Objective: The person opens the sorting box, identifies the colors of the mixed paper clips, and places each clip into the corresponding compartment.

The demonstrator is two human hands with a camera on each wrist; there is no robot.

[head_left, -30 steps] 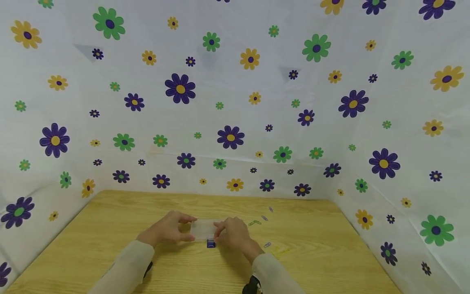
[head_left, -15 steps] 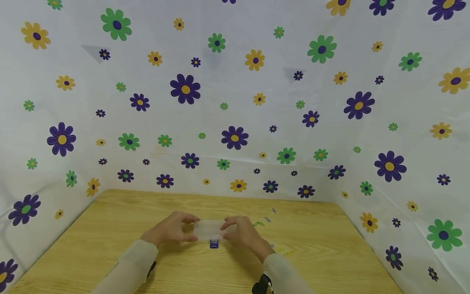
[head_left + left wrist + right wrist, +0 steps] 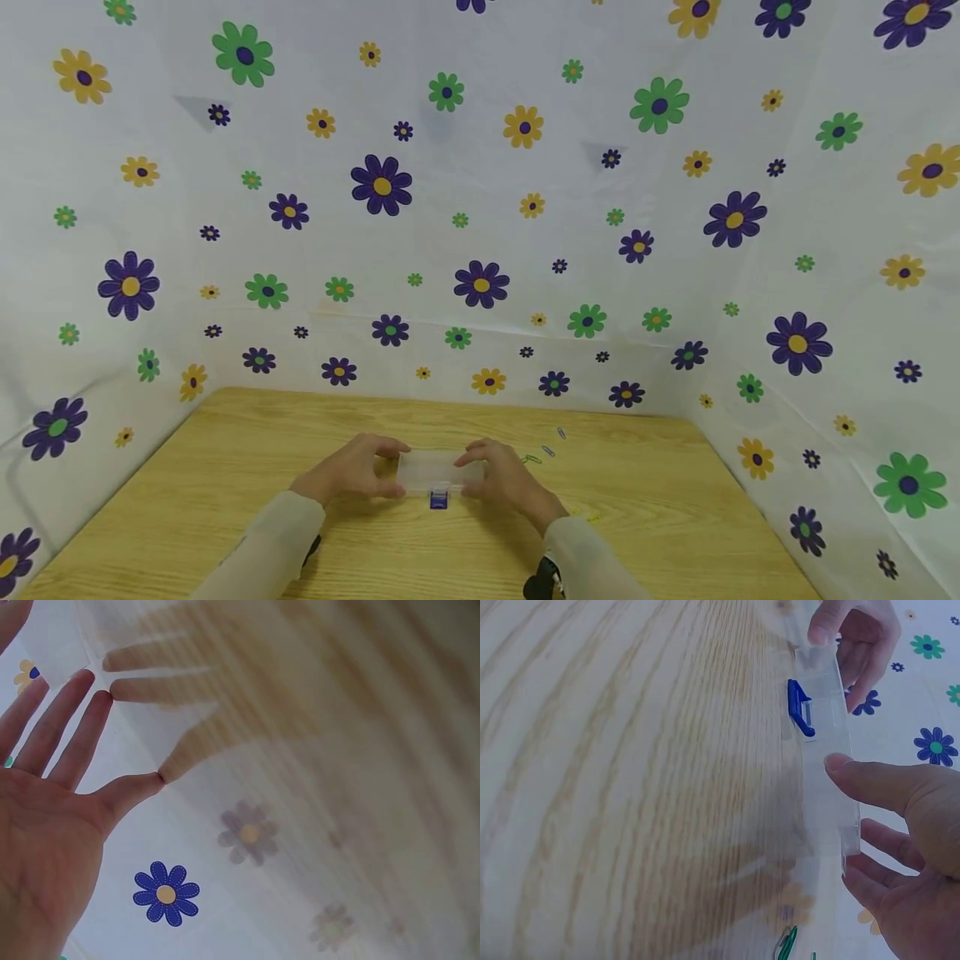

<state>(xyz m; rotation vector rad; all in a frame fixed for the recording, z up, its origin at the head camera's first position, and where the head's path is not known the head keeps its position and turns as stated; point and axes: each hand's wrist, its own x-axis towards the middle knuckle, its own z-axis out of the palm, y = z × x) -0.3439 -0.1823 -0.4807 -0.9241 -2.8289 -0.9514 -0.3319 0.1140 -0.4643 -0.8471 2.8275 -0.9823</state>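
Clear plastic box (image 3: 438, 471) with a blue latch (image 3: 438, 499), lying mid-tabletop (image 3: 225, 467). It looks light, rigid and smooth, likely slippery; the short ends offer the surest hold. Left hand (image 3: 352, 473) at 9 o'clock and right hand (image 3: 504, 479) at 3 o'clock clasp those ends, fingers (image 3: 870, 784) curled round the edges, forearms angled inward. Paper clips (image 3: 542, 450) lie at 2 o'clock.

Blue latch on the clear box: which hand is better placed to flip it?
Probably the right hand. Its thumb lies on the clear plastic box on the side where the blue latch sits, a short slide away. The left hand grips the far end, steadying the box on the wooden table.
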